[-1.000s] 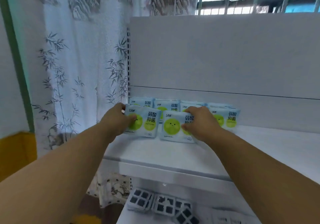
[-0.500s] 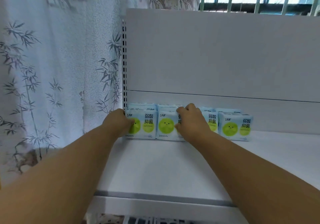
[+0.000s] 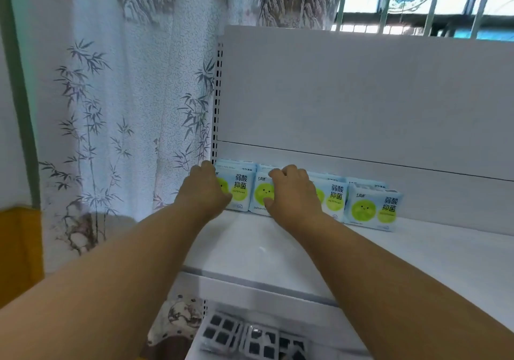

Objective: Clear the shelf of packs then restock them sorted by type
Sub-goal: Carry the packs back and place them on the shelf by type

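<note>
— Head view: where are your hands?

— Both arms reach forward over the shelf (image 3: 389, 262). Your left hand (image 3: 204, 192) sits on the leftmost pack (image 3: 241, 190), fingers curled over its top left corner and thumb across its face, so that grip is clamped on the pack. Your right hand (image 3: 294, 192) covers the second pack (image 3: 262, 192), fingers hooked over its top edge, thumb pressed on the green face; that grip is clamped too.

— And the rest of the packs?

— They stand upright in a row at the back of the shelf, against the back panel (image 3: 361, 95). A third pack (image 3: 336, 195) is just beside your right hand, partly hidden by it. A fourth pack (image 3: 372, 206) ends the row on the right. More packs stand behind the front ones; only their tops show.

— What room do you have?

— On the left, the row ends at the slotted upright (image 3: 217, 103), with the curtain (image 3: 125, 109) just past it, so your left hand is tight against that edge. To the right of the fourth pack the shelf runs on bare. The front half of the shelf, under your forearms, is bare up to its front lip. Below, black-and-white packs (image 3: 242, 334) lie on a lower shelf.
</note>
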A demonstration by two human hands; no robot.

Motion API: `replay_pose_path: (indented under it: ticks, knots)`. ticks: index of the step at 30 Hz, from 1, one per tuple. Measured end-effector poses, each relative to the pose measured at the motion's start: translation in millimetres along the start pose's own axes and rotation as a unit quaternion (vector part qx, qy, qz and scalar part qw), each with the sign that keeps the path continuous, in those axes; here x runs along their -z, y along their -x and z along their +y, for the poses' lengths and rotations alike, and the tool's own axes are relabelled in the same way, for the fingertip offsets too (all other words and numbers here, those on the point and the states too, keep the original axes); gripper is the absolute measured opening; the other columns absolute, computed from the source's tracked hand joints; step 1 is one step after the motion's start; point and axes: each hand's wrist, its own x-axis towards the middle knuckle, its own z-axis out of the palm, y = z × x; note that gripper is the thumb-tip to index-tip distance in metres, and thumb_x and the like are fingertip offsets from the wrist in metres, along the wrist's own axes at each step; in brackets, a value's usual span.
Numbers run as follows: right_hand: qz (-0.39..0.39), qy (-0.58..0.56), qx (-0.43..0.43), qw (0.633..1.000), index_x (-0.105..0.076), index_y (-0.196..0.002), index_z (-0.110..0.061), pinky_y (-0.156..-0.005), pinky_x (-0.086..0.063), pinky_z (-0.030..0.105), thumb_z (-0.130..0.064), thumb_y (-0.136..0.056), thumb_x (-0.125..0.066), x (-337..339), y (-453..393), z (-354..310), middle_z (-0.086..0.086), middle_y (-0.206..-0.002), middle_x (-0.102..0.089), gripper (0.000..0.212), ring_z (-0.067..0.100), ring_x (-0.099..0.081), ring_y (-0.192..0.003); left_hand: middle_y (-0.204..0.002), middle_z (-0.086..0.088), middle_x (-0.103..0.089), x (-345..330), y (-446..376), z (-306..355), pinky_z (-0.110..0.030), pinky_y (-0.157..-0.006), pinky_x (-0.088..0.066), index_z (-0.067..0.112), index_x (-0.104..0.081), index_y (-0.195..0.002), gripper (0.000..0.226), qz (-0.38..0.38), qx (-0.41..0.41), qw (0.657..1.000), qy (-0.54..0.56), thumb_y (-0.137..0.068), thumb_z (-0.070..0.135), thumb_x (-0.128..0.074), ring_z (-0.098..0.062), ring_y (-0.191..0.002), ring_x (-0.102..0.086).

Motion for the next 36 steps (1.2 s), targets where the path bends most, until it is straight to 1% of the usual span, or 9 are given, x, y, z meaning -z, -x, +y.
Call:
replay_pose_path:
  ticks: [2, 5, 11, 15, 20, 24, 28, 32, 36]
  knots:
    - [0.005, -0.035, 0.035, 0.999, -0.047, -0.133, -0.018, -0.095, -0.039, 0.038, -0.032, -0.088, -0.062, 9.1, 9.1, -8.3, 0.006, -0.127, -0.045, 0.049, 0.026, -0.041, -0.118, -0.12, -0.01, -0.054, 9.0, 22.5, 7.8, -0.039, -0.087, -0.05, 0.014, -0.046, -0.126, 0.059, 0.003, -0.018, 1.0, 0.003, -0.078, 0.034, -0.075, -0.028, -0.104, -0.057]
    - [-0.003, -0.094, 0.086, 0.992, -0.047, -0.135, -0.019, -0.098, -0.039, 0.039, -0.032, -0.088, -0.063, 20.8, 23.6, -26.9, 0.007, -0.127, -0.046, 0.051, 0.027, -0.042, -0.118, -0.12, -0.004, -0.056, 26.9, 61.3, 13.8, -0.035, -0.086, -0.048, 0.018, -0.047, -0.126, 0.052, 0.033, -0.028, 0.999, -0.017, -0.082, 0.034, -0.072, -0.023, -0.105, -0.057]
    - [-0.012, -0.197, 0.185, 0.963, -0.045, -0.139, -0.02, -0.096, -0.037, 0.036, -0.029, -0.09, -0.062, 42.9, 77.5, -84.7, 0.007, -0.13, -0.046, 0.052, 0.027, -0.042, -0.119, -0.121, 0.003, -0.057, 82.4, 164.4, -4.5, -0.033, -0.088, -0.05, 0.025, -0.049, -0.128, 0.04, 0.116, 0.027, 0.991, -0.059, -0.09, 0.029, -0.064, -0.014, -0.105, -0.056]
    - [-0.044, -0.263, 0.242, 0.933, -0.045, -0.139, -0.02, -0.096, -0.041, 0.04, -0.029, -0.091, -0.06, 55.5, 141.8, -144.6, 0.007, -0.13, -0.045, 0.051, 0.026, -0.042, -0.118, -0.121, 0.007, -0.057, 125.8, 257.0, -37.3, -0.028, -0.088, -0.049, 0.026, -0.052, -0.128, 0.041, 0.149, 0.082, 0.981, -0.097, -0.09, 0.028, -0.065, -0.01, -0.106, -0.055]
    - [-0.078, -0.313, 0.298, 0.899, -0.044, -0.14, -0.024, -0.099, -0.036, 0.033, -0.034, -0.09, -0.062, 43.1, 250.5, -241.7, 0.001, -0.132, -0.044, 0.053, 0.021, -0.042, -0.122, -0.12, 0.008, -0.057, 179.8, 397.3, -115.1, -0.027, -0.089, -0.048, 0.026, -0.053, -0.127, 0.039, 0.168, 0.15, 0.961, -0.158, -0.09, 0.03, -0.065, -0.01, -0.109, -0.056]
    - [-0.176, -0.347, 0.322, 0.863, -0.044, -0.138, -0.028, -0.1, -0.04, 0.032, -0.034, -0.091, -0.063, 14.2, 362.1, -333.8, -0.004, -0.134, -0.045, 0.051, 0.017, -0.042, -0.124, -0.115, 0.01, -0.056, 213.2, 520.8, -186.1, -0.027, -0.086, -0.049, 0.027, -0.054, -0.122, 0.034, 0.139, 0.249, 0.943, -0.174, -0.09, 0.025, -0.065, -0.007, -0.102, -0.053]
    - [-0.287, -0.348, 0.35, 0.821, -0.048, -0.135, -0.027, -0.097, -0.046, 0.032, -0.032, -0.088, -0.066, -32.2, 469.9, -401.2, -0.003, -0.129, -0.047, 0.051, 0.017, -0.048, -0.119, -0.109, 0.007, -0.056, 211.0, 629.3, -257.2, -0.036, -0.083, -0.052, 0.027, -0.057, -0.115, 0.028, 0.098, 0.338, 0.918, -0.182, -0.088, 0.025, -0.063, -0.015, -0.1, -0.056]
    - [-0.385, -0.338, 0.374, 0.773, -0.05, -0.135, -0.023, -0.087, -0.043, 0.024, -0.026, -0.088, -0.066, -103.2, 561.9, -425.3, -0.002, -0.128, -0.047, 0.05, 0.016, -0.052, -0.109, -0.108, 0.003, -0.057, 159.0, 712.0, -310.9, -0.031, -0.081, -0.045, 0.021, -0.059, -0.114, 0.025, 0.072, 0.421, 0.893, -0.145, -0.089, 0.019, -0.061, -0.018, -0.098, -0.055]
    - [-0.491, -0.307, 0.384, 0.719, -0.049, -0.136, -0.024, -0.087, -0.037, 0.022, -0.026, -0.091, -0.063, -193.3, 644.7, -419.4, -0.001, -0.133, -0.045, 0.048, 0.018, -0.051, -0.115, -0.114, 0.003, -0.059, 77.8, 776.5, -363.1, -0.037, -0.081, -0.049, 0.019, -0.058, -0.117, 0.03, 0.041, 0.497, 0.86, -0.103, -0.087, 0.016, -0.062, -0.019, -0.095, -0.058]
